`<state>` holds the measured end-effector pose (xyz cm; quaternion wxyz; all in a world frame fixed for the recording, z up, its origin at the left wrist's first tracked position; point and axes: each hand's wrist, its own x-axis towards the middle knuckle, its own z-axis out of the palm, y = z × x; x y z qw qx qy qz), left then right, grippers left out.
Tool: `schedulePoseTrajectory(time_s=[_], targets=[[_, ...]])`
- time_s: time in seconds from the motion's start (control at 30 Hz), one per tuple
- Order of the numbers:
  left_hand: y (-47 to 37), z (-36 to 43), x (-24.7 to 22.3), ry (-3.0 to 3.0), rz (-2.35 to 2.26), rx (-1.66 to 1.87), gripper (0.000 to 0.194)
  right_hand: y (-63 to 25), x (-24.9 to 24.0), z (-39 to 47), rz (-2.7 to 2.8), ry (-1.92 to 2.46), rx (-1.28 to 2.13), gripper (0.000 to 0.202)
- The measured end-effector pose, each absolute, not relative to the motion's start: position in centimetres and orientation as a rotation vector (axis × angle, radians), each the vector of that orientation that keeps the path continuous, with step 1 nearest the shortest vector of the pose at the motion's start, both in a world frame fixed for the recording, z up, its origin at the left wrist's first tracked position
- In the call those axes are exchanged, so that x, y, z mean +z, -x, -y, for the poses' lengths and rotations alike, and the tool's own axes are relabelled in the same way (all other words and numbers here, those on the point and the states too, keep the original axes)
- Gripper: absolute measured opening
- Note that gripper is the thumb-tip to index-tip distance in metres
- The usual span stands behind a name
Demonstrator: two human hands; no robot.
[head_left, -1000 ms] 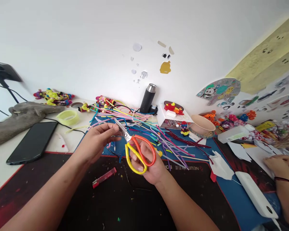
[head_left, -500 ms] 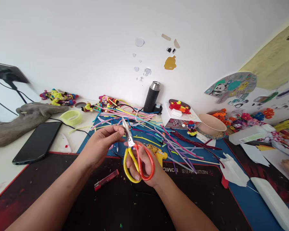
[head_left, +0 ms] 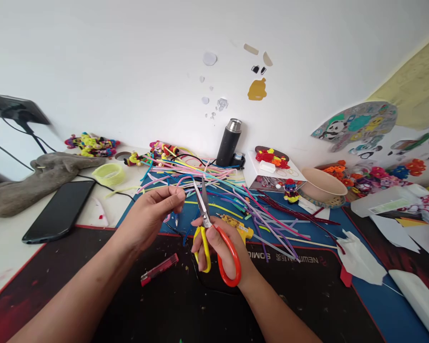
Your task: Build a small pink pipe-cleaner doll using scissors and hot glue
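Note:
My right hand (head_left: 219, 247) grips scissors (head_left: 205, 221) with one red and one yellow handle. The blades are parted and point up and away, a little to the right of my left hand (head_left: 157, 212). Thumb and index finger of my left hand are pinched together; whatever is between them is too small to make out. Beyond both hands lies a heap of coloured pipe cleaners (head_left: 214, 176). A yellow glue gun (head_left: 245, 231) rests just behind my right hand.
A red lighter-like object (head_left: 159, 270) lies on the black mat (head_left: 157, 314). At left are a phone (head_left: 59, 212) and a yellow-green coil (head_left: 109, 175). Behind stand a black flask (head_left: 229, 145), a white box (head_left: 275, 178) and a beige bowl (head_left: 323, 186).
The scissors have opened and moved right, away from my left fingertips, together with my right hand. My left hand has stayed nearly in place. The view has shifted slightly.

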<state>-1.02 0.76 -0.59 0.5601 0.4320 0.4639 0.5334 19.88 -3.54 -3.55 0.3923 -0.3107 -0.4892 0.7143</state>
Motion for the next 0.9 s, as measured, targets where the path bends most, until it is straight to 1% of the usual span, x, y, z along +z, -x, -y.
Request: schedulePoseTrajectory(time_s=[0.07, 0.27, 0.37, 0.6, 0.9], targets=[[0.96, -0.73, -0.47, -1.011, -1.106, 1.239, 0.04, -19.78, -3.24, 3.68, 1.24, 0.849, 1.767, 0.064], [0.67, -0.63, -0.08, -1.061, -1.119, 1.215, 0.047, -19.47, -3.17, 4.08, 1.277, 0.956, 1.712, 0.061], [0.69, -0.64, -0.09, -1.086, -1.118, 1.209, 0.047, -19.28, -3.05, 4.22, 1.307, 1.026, 1.701, 0.056], [1.01, -0.78, -0.41, -1.11, -1.132, 1.19, 0.042, -19.22, -2.7, 4.3, 1.324, 1.06, 1.679, 0.053], [0.98, -0.68, -0.16, -1.04, -1.127, 1.153, 0.045, -19.17, -2.76, 4.36, 1.327, 1.064, 1.666, 0.048]])
